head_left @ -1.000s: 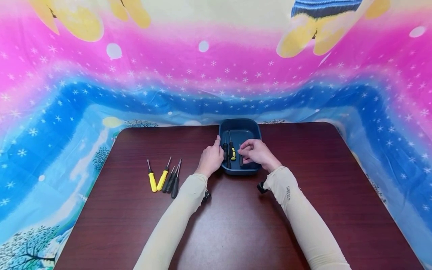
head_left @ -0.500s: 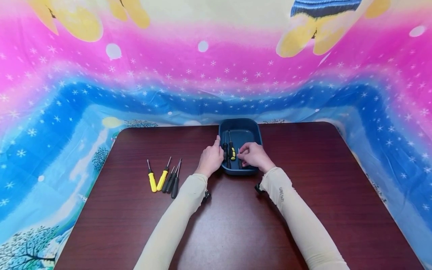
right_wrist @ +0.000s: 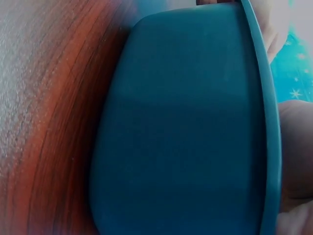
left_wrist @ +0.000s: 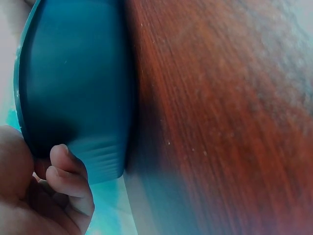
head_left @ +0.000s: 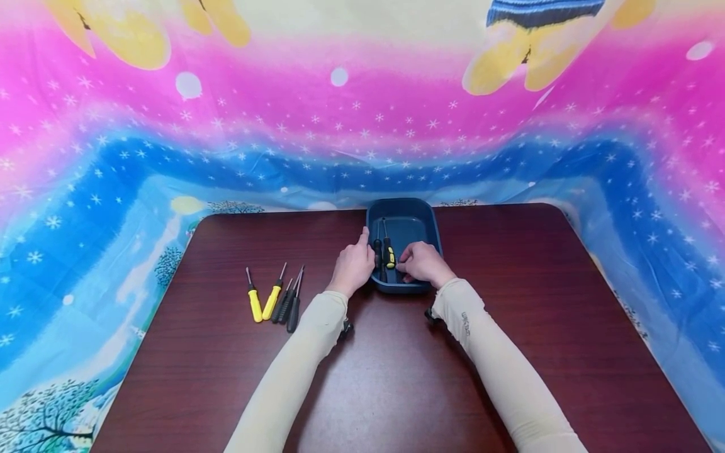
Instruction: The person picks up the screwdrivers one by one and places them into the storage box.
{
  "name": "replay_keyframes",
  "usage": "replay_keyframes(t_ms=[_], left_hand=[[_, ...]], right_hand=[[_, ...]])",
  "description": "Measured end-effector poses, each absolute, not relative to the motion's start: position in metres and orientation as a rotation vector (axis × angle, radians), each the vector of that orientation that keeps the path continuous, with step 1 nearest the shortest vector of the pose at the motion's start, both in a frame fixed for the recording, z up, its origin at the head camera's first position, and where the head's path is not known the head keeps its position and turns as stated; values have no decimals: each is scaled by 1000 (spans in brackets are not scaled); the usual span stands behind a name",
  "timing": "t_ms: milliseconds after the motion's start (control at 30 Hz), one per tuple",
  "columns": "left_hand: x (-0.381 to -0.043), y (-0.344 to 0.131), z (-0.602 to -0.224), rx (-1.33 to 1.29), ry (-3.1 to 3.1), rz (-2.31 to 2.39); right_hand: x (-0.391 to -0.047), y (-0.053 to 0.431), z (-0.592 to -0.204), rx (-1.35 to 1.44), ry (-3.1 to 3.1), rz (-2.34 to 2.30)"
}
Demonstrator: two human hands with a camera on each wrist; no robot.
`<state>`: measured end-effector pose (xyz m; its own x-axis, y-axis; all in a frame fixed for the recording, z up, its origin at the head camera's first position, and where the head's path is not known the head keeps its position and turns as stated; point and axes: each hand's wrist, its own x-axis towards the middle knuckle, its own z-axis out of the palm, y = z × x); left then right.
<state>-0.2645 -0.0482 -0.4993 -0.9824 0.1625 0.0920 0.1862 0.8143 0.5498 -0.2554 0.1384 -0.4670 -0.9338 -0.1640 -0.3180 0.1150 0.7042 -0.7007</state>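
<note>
A dark blue plastic box [head_left: 403,288] stands at the table's far edge. My left hand [head_left: 354,265] grips its left wall; in the left wrist view, the curled fingers [left_wrist: 68,181] lie against the outside of the box [left_wrist: 78,83]. My right hand [head_left: 425,263] reaches inside over the right front part and pinches a small screwdriver, mostly hidden by the fingers. To its left in the box lie a black-and-yellow screwdriver [head_left: 389,253] and black-handled ones [head_left: 378,251]. In the right wrist view, the outer wall of the box [right_wrist: 181,117] hides most of that hand.
Left of the box on the brown table [head_left: 374,377] lie two yellow-handled screwdrivers [head_left: 255,304] and several black-handled screwdrivers [head_left: 293,314]. A patterned cloth [head_left: 351,170] hangs just behind the table.
My right hand has moved slightly down and lower into the box with the small screwdriver, which is now mostly covered. The left hand stays on the box wall.
</note>
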Motion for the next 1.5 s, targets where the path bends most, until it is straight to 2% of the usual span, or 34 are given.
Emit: replay_keyframes(t_ms=[367,633,1133,1500], left_hand=[[-264,-48,-498,-277,-2955,-895],[-264,-50,-498,-291,-2942,-904],[-265,-51,-499,-303,-2943,-924],[-264,-52,-502,-323,-2936,-912]], right_hand=[[-258,141,-469,-42,2542,-1089],[-256,147,-451,-46,2494,-1200],[-258,191,-423,-1,2501,-1360],[-265,216,-429,13,2700,-1390]])
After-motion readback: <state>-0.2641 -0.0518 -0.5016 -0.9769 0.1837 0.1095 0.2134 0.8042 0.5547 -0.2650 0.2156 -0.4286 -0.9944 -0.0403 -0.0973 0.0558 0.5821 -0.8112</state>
